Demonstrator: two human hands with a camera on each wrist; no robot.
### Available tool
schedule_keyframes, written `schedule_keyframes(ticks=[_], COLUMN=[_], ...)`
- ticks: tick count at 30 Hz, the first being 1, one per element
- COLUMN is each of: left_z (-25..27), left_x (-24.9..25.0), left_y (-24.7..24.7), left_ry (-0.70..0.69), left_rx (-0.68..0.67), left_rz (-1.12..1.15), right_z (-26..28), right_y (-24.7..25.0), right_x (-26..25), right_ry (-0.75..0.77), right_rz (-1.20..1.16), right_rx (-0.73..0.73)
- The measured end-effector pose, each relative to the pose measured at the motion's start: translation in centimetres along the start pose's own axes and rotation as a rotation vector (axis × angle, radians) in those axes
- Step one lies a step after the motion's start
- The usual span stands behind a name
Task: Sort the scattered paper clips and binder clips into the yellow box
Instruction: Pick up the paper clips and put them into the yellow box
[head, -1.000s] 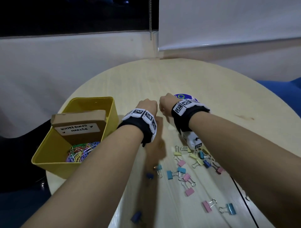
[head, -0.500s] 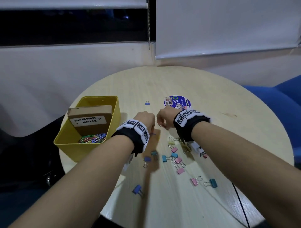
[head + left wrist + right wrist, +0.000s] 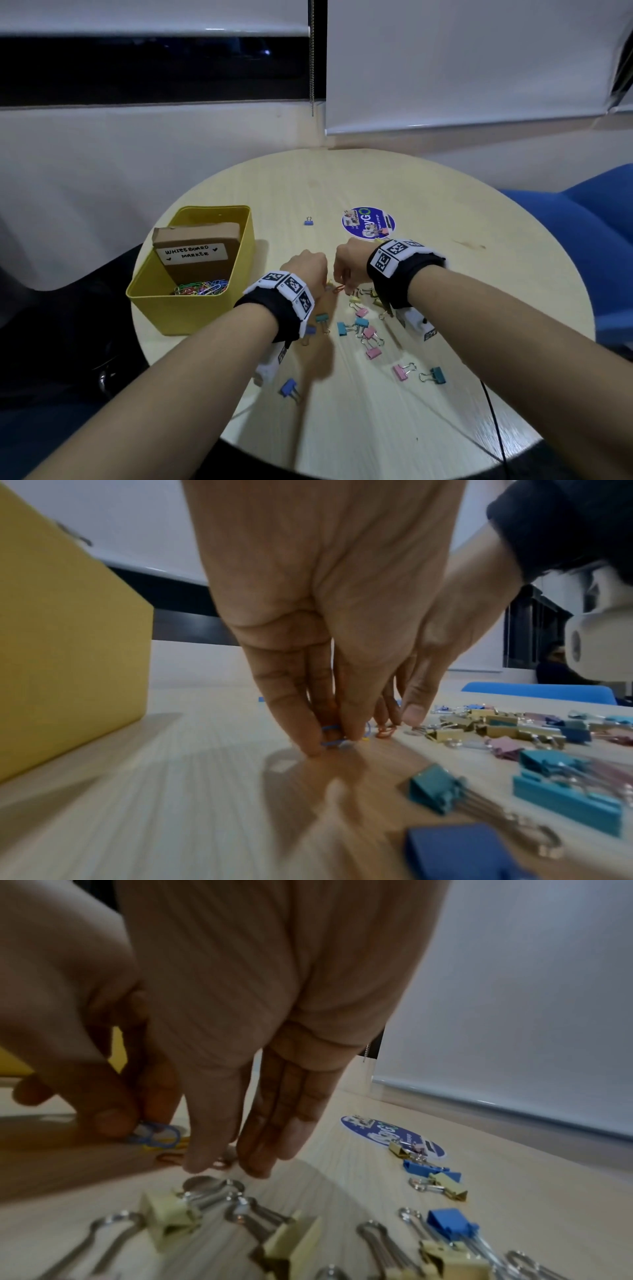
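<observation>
The yellow box (image 3: 147, 301) stands at the table's left with several coloured paper clips (image 3: 202, 287) in it. My left hand (image 3: 334, 739) is down on the table just right of the box and pinches a blue paper clip (image 3: 330, 735). My right hand (image 3: 226, 1164) is close beside it, fingers straight down, with the thumb and fingertips touching an orange paper clip (image 3: 171, 1158) that lies flat. Pastel binder clips (image 3: 363, 325) lie scattered below and right of both hands. A yellow paper clip (image 3: 161, 1146) lies under the blue one.
A brown cardboard box (image 3: 195, 253) labelled for whiteboard markers leans inside the yellow box. A round blue sticker (image 3: 368, 222) and a lone blue binder clip (image 3: 308, 222) lie beyond the hands. A blue chair (image 3: 582, 212) stands right of the round table (image 3: 411, 428).
The head view has lifted and pulled back. Both hands have come down to the table at the top of the clip pile, near the loose paper clips.
</observation>
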State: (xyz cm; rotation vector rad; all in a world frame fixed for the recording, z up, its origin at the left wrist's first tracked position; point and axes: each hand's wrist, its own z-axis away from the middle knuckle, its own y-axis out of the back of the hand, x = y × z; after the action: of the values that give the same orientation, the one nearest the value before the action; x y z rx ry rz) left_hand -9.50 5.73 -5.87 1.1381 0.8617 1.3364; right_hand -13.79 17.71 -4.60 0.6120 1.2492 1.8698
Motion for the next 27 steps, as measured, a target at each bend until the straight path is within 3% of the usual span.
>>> schedule_keyframes(ticks=[5, 15, 21, 27], left_z=[-0.1, -0.9, -0.9, -0.7], left_x=[-0.3, 0.1, 0.2, 2.2], left_y=[-0.4, -0.9, 0.0, 3.8], left_ry=[0.046, 0.093, 0.004, -0.137], left_rx=[0.048, 0.061, -0.004, 0.104], left_rz=[0.082, 0.142, 0.134, 0.257], right_z=[0.0, -1.0, 0.1, 4.0], right_y=[-0.6, -0.5, 0.0, 4.1], right_x=[-0.8, -1.4, -1.0, 2.3], right_ry=[0.039, -0.004, 0.013, -0.026], right_rz=[0.027, 0.004, 0.029, -0.04], right_rx=[0.099, 0.061, 0.036, 0.144])
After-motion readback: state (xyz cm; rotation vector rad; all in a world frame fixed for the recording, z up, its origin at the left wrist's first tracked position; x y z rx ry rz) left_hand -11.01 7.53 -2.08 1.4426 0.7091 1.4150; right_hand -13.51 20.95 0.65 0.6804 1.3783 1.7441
